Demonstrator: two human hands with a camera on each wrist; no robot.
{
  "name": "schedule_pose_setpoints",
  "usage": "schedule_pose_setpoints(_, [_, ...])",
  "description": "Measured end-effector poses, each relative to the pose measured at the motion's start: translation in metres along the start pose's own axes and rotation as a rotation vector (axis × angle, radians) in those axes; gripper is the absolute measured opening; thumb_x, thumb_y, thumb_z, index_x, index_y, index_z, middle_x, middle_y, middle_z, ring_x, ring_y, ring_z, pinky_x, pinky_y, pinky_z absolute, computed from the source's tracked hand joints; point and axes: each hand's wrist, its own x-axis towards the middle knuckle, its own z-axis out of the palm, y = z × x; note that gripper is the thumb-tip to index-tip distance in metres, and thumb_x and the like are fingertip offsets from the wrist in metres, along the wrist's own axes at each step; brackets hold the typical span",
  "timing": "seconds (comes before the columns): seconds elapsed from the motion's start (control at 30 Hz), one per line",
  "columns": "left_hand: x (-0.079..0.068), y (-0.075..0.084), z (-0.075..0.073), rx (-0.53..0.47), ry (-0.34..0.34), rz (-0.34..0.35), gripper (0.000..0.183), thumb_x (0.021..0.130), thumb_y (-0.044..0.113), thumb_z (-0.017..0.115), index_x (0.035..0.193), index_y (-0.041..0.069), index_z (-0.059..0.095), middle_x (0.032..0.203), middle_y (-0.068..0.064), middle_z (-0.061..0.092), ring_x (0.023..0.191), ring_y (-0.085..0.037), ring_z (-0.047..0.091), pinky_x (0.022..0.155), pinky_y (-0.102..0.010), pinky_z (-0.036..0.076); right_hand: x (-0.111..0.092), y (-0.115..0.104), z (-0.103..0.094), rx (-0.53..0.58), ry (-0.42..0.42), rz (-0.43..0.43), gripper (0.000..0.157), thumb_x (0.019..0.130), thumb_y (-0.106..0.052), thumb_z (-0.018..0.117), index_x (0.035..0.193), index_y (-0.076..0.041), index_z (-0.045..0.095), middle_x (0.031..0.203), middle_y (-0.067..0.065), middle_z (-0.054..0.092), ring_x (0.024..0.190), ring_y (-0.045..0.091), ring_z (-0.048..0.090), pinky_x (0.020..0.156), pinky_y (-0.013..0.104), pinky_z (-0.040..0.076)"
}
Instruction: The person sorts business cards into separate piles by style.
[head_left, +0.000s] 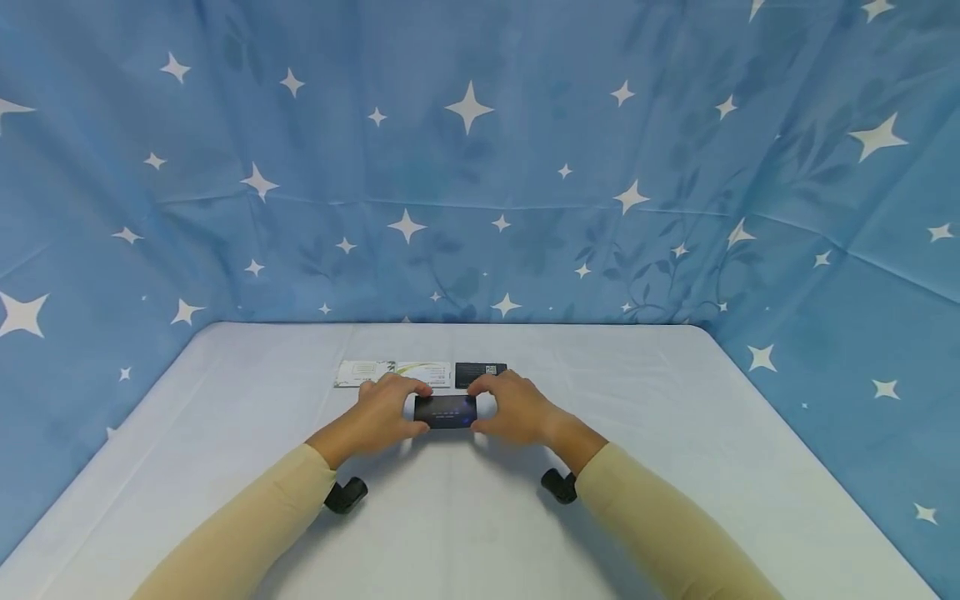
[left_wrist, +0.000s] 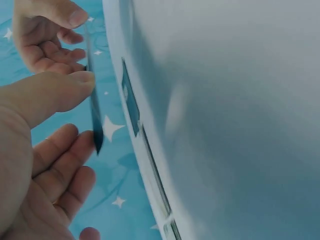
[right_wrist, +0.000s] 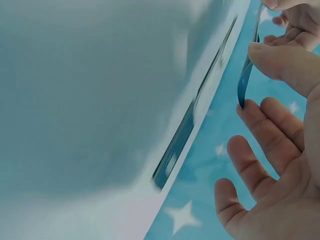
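A dark business card (head_left: pixel 446 412) with small print and bluish marks is held level above the white table by both hands. My left hand (head_left: pixel 381 418) pinches its left end between thumb and fingertips, and my right hand (head_left: pixel 517 410) grips the right end the same way. Seen edge-on in the left wrist view, the card (left_wrist: pixel 95 117) is a thin strip, slightly bent in the right wrist view. Just beyond it, three cards lie in a row: a white card with leafy corners (head_left: pixel 363 373), a white card with yellow-green curves (head_left: pixel 427 374) and a black card with a QR code (head_left: pixel 480 372).
The white-covered table (head_left: pixel 465 533) ends at a blue curtain (head_left: pixel 480 167) with white stars. Black wrist cameras (head_left: pixel 346 496) hang under both forearms, low over the cloth. Beige sleeves (head_left: pixel 247 525) cover the arms.
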Motion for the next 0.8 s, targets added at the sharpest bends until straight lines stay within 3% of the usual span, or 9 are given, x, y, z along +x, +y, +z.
schedule_pose_setpoints(0.2, [0.039, 0.006, 0.009, -0.007, -0.034, -0.012, 0.053, 0.087, 0.029, 0.080, 0.135, 0.013, 0.062, 0.131, -0.001, 0.060, 0.128, -0.026, 0.045, 0.098, -0.051, 0.029, 0.009, 0.024, -0.013, 0.003, 0.046, 0.060, 0.050, 0.086, -0.026, 0.078, 0.132, -0.014, 0.063, 0.124, 0.010, 0.060, 0.111, 0.027, 0.052, 0.098, 0.046, 0.042])
schedule_pose_setpoints(0.4, [0.068, 0.007, 0.017, 0.003, -0.044, -0.050, 0.052, 0.089, 0.029, 0.079, 0.136, 0.016, 0.062, 0.132, -0.003, 0.059, 0.128, -0.027, 0.043, 0.097, -0.049, 0.028, 0.022, 0.042, -0.015, 0.019, 0.051, 0.113, 0.050, 0.089, -0.024, 0.077, 0.135, -0.015, 0.060, 0.124, 0.014, 0.058, 0.111, 0.028, 0.051, 0.096, 0.046, 0.042])
schedule_pose_setpoints(0.57, [0.084, 0.009, 0.023, 0.008, -0.036, -0.071, 0.049, 0.090, 0.026, 0.077, 0.135, 0.015, 0.062, 0.132, -0.004, 0.060, 0.127, -0.027, 0.044, 0.096, -0.049, 0.029, 0.033, 0.053, -0.012, 0.038, 0.045, 0.166, 0.049, 0.091, -0.022, 0.075, 0.136, -0.016, 0.058, 0.127, 0.014, 0.057, 0.116, 0.028, 0.050, 0.099, 0.045, 0.041])
schedule_pose_setpoints(0.8, [0.096, 0.015, 0.030, 0.027, -0.053, -0.072, 0.049, 0.092, 0.024, 0.075, 0.137, 0.013, 0.061, 0.133, -0.003, 0.060, 0.125, -0.028, 0.043, 0.096, -0.049, 0.027, 0.038, 0.059, -0.010, 0.016, 0.048, 0.207, 0.048, 0.092, -0.020, 0.072, 0.137, -0.014, 0.057, 0.131, 0.015, 0.056, 0.124, 0.031, 0.048, 0.103, 0.047, 0.038])
